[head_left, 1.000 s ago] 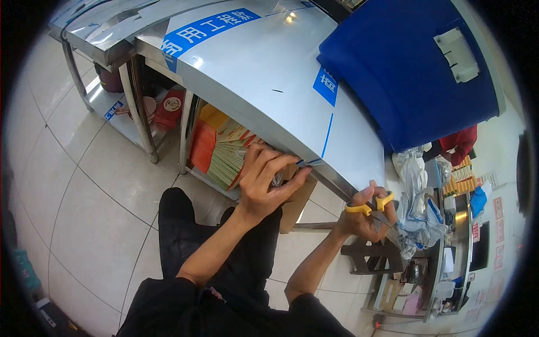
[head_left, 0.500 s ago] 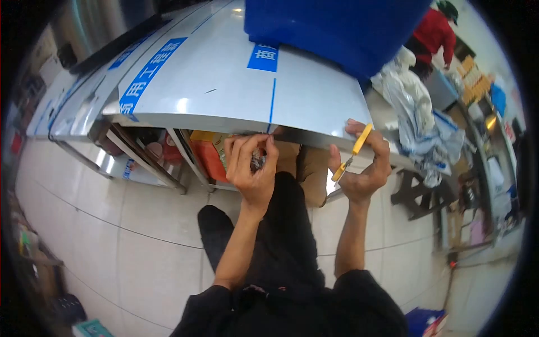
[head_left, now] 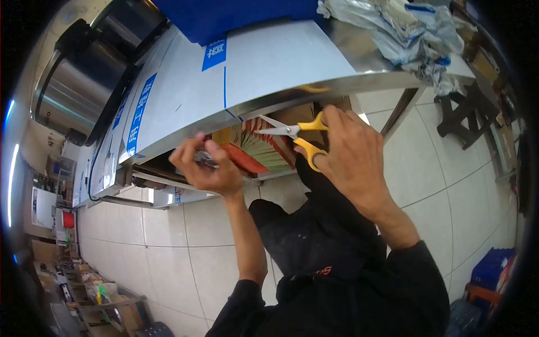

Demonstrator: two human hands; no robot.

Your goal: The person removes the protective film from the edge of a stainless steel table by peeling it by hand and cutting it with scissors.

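Yellow-handled scissors (head_left: pixel 292 131) are in my right hand (head_left: pixel 353 160), its fingers through and around the handles. Their blades are spread and point left, just below the front edge of a steel table (head_left: pixel 269 62) covered with pale film and blue printed strips. My left hand (head_left: pixel 208 171) is curled close to that edge, left of the blades. Something small, shiny and crumpled shows inside its fingers, too hidden to name. Behind the blades, a box with a red and green pattern (head_left: pixel 261 146) sits under the tabletop.
A blue bin (head_left: pixel 241 14) stands on the table, with crumpled grey-white plastic (head_left: pixel 387 28) to its right. Large steel pots (head_left: pixel 84 78) stand at the left. A dark stool (head_left: pixel 466 115) is on the tiled floor at the right; shelves with clutter (head_left: pixel 95 292) line the lower left.
The view has turned. My right hand has brought the scissors round from a sideways hold so their spread blades point left near the table edge. My left hand has drawn slightly away from the edge.
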